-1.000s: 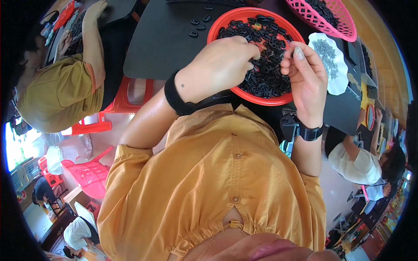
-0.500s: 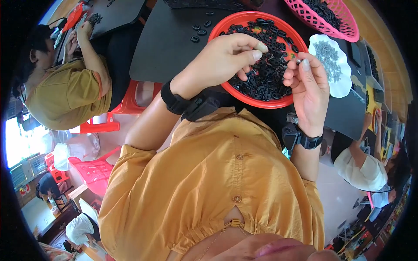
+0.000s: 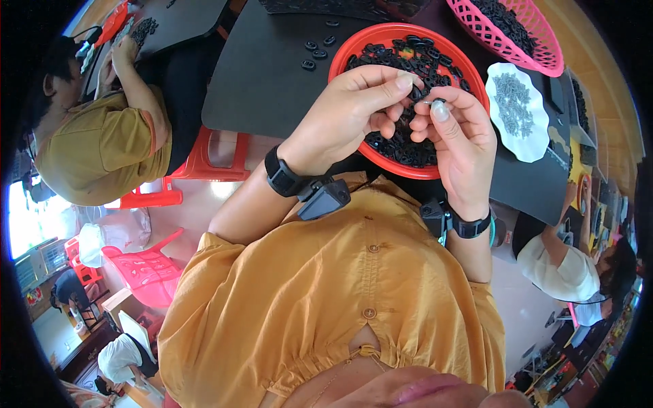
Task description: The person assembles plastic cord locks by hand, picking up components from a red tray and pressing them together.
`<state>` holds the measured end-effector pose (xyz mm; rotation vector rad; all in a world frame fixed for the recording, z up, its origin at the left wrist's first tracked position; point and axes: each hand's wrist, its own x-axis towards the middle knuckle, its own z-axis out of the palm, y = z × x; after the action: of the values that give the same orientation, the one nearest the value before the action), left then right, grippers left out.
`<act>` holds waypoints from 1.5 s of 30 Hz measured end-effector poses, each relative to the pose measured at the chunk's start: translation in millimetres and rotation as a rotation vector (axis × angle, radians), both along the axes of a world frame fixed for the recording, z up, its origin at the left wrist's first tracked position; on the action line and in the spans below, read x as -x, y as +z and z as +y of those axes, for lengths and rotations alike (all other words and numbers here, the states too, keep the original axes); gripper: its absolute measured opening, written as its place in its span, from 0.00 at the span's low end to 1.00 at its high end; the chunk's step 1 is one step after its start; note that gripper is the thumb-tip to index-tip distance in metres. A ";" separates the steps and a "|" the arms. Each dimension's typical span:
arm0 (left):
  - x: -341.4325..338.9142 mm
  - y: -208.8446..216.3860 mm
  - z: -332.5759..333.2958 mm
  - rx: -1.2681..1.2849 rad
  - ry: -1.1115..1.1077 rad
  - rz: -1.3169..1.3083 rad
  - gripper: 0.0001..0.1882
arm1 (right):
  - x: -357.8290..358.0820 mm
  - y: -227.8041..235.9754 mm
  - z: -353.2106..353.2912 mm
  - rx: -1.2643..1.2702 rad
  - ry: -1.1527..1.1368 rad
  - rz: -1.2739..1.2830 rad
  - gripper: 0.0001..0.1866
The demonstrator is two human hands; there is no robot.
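My left hand (image 3: 354, 105) pinches a small black oval plastic piece (image 3: 416, 92) between thumb and forefinger. Close by, the thumb and fingers of my right hand (image 3: 459, 129) close on a tiny shiny metal pin (image 3: 428, 103); something dark also shows at those fingertips. Both hands are held over a red bowl (image 3: 408, 28) full of black plastic pieces (image 3: 408, 151). Whether the pin touches the black piece is hard to make out. A white wavy-edged dish (image 3: 525, 148) with many small grey pins (image 3: 513, 102) lies right of my right hand.
Several loose black pieces (image 3: 309, 64) lie on the dark table (image 3: 255, 81) left of the bowl. A pink lattice basket (image 3: 554, 64) of black parts stands at the far right. One person (image 3: 102, 149) sits at the left, another (image 3: 561, 265) at the right. Red stools (image 3: 204, 163) stand behind.
My right hand has moved left and slightly down, bringing its fingertips near those of my left hand. The left hand now shows a black piece at its fingertips.
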<state>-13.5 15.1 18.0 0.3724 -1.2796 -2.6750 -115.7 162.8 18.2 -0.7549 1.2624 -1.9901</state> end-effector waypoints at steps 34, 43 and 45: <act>-22.7 -5.0 1.9 0.677 0.315 0.090 0.11 | 8.1 26.5 -13.7 -0.310 0.019 0.348 0.10; -21.8 0.3 3.2 0.706 0.281 0.031 0.09 | 12.2 23.3 -13.3 -0.330 0.054 0.383 0.10; -20.9 -0.4 3.9 0.709 0.287 0.033 0.09 | 13.6 23.0 -12.8 -0.331 0.062 0.385 0.10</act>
<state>7.4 18.9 17.6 0.3665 -1.8723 -1.8326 -129.3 150.0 41.2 -1.0241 1.7139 -1.5728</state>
